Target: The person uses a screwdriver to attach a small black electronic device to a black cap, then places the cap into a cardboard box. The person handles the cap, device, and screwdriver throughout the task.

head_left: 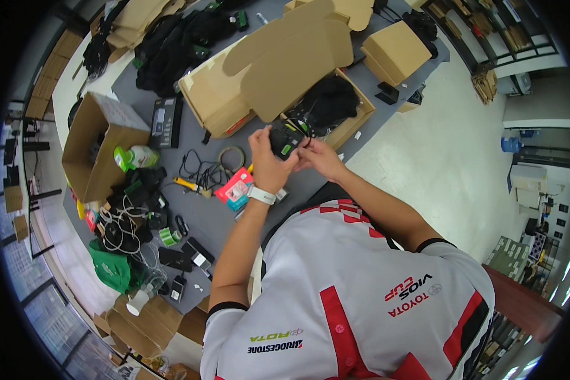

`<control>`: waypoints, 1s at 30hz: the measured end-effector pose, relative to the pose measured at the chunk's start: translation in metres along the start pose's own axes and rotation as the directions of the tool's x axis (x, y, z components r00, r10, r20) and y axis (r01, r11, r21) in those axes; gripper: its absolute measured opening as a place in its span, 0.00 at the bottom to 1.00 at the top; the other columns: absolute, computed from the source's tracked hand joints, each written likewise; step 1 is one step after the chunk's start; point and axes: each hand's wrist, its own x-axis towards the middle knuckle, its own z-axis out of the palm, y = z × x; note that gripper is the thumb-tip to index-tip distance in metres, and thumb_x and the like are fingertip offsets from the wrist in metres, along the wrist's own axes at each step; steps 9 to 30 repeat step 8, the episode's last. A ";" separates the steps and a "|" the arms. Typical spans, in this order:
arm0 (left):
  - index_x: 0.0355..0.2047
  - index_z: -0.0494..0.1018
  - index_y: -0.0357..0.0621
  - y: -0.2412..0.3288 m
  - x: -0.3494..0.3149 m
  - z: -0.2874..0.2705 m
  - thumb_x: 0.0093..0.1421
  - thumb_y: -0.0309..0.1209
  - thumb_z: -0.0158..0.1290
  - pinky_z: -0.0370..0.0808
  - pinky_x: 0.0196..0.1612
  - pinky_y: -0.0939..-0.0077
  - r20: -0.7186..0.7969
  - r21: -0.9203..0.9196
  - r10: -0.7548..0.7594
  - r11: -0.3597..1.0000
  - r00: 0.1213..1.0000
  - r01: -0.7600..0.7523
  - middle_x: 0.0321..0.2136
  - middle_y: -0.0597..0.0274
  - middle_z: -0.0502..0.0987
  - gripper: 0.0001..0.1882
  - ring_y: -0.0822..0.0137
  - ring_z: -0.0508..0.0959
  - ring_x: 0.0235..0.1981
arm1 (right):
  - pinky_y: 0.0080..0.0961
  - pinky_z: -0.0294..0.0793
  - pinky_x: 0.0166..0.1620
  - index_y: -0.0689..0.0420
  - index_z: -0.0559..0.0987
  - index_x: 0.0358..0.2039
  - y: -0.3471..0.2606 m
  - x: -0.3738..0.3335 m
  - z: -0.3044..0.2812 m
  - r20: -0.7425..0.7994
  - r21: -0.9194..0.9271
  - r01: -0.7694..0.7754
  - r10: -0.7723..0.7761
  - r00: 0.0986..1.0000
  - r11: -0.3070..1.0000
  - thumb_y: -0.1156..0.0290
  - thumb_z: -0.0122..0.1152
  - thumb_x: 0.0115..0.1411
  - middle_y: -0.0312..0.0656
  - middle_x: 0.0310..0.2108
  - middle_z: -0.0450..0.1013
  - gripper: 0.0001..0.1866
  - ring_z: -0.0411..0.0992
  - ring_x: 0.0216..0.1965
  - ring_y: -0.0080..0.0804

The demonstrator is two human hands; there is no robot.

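Note:
Fingers wrapped round its left side, my left hand (270, 166) holds a small black electronic device (285, 142) with green and yellow-green parts. Close beside it, my right hand (322, 159) is closed in a pinch at the device's right edge. A thin dark cable seems to run there, but what lies between those fingertips is too small to make out. Just beyond the hands, an open cardboard box (360, 123) contains a bundle of black fabric (331, 101) and clear plastic. A large brown cardboard flap (291, 57) stands up next to it.
Left of my hands lie a tape roll (232, 158), black cables (196, 166), a red-and-teal packet (235, 190) and a yellow-handled tool (187, 184). Farther left are a spray bottle (138, 157), an open carton (85, 152) and tangled cables (123, 231). A closed box (396, 52) stands far right.

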 end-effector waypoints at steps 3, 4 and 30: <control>0.64 0.66 0.33 0.013 0.029 0.060 0.49 0.32 0.73 0.73 0.63 0.55 0.067 0.031 0.004 0.999 0.998 -0.006 0.58 0.39 0.67 0.44 0.40 0.74 0.59 | 0.38 0.85 0.50 0.59 0.72 0.52 -0.003 0.000 -0.044 -0.121 0.262 -0.027 0.061 0.991 0.965 0.69 0.58 0.75 0.45 0.47 0.78 0.10 0.83 0.44 0.39; 0.64 0.66 0.33 0.015 0.044 0.080 0.49 0.32 0.73 0.73 0.63 0.55 0.099 0.045 0.010 0.999 0.995 -0.014 0.59 0.38 0.67 0.44 0.39 0.73 0.59 | 0.39 0.85 0.52 0.59 0.73 0.52 -0.001 0.007 -0.066 -0.155 0.312 -0.010 0.062 0.986 0.950 0.69 0.58 0.75 0.45 0.47 0.78 0.10 0.83 0.45 0.39; 0.66 0.64 0.34 0.021 0.102 0.139 0.52 0.36 0.72 0.72 0.66 0.54 0.217 0.133 -0.029 0.991 0.976 0.000 0.65 0.41 0.65 0.45 0.36 0.70 0.65 | 0.43 0.83 0.56 0.60 0.69 0.54 -0.019 0.042 -0.125 -0.207 0.427 0.037 0.058 0.977 0.904 0.67 0.63 0.73 0.49 0.51 0.76 0.17 0.81 0.52 0.48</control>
